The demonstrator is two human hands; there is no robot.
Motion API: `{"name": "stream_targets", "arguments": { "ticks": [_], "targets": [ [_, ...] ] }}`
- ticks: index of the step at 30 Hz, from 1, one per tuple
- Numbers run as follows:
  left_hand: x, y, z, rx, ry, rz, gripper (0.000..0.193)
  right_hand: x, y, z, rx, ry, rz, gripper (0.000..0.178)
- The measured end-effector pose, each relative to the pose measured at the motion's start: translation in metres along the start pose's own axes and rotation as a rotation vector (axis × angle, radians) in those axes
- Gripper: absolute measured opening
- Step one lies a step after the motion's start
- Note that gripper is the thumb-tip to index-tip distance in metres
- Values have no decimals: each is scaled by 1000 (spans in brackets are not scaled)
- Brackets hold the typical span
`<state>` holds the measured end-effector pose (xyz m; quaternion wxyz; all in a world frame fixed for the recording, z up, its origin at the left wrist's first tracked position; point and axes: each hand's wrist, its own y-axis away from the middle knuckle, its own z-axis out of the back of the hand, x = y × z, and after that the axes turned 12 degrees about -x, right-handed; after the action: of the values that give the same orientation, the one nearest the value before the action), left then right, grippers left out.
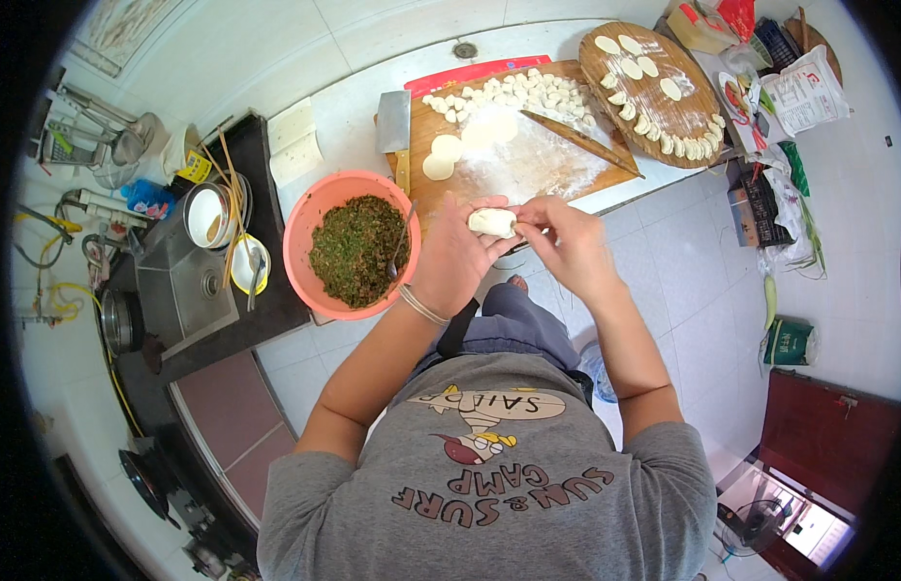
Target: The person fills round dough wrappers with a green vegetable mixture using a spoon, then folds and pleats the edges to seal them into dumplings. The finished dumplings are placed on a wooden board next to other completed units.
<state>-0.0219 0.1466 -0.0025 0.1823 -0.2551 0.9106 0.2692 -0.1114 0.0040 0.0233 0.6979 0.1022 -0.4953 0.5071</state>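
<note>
A pale dumpling rests across the fingers of my left hand, which is turned palm up. My right hand pinches the dumpling's right end between thumb and fingers. Just left of my left hand stands a pink bowl of chopped green and brown filling, with a spoon leaning inside. Beyond my hands lies a floured wooden board. It carries several round wrappers, many small dough pieces and a rolling pin.
A cleaver lies at the board's left edge. Right of it, a round wooden board bears wrappers and an arc of shaped dumplings. On the left are a sink, stacked bowls and long chopsticks. Bags crowd the right.
</note>
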Motion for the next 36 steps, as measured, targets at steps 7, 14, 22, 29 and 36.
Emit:
{"name": "stream_targets", "arguments": {
  "ticks": [7,14,22,29,36],
  "targets": [
    [-6,-1,-3,46,19,107,65,-13,-16,17,64,28,443,13],
    [2,-3,-3,1,-59,109,63,-14,-11,11,57,48,329,10],
    [10,-6,-7,26,-252,-66,62,-9,0,4,-18,0,-22,10],
    [-2,-8,-7,99,-218,73,64,-8,-16,19,39,18,311,16],
    [2,-5,-16,7,-256,63,61,-11,-17,14,57,24,306,11]
  ]
}}
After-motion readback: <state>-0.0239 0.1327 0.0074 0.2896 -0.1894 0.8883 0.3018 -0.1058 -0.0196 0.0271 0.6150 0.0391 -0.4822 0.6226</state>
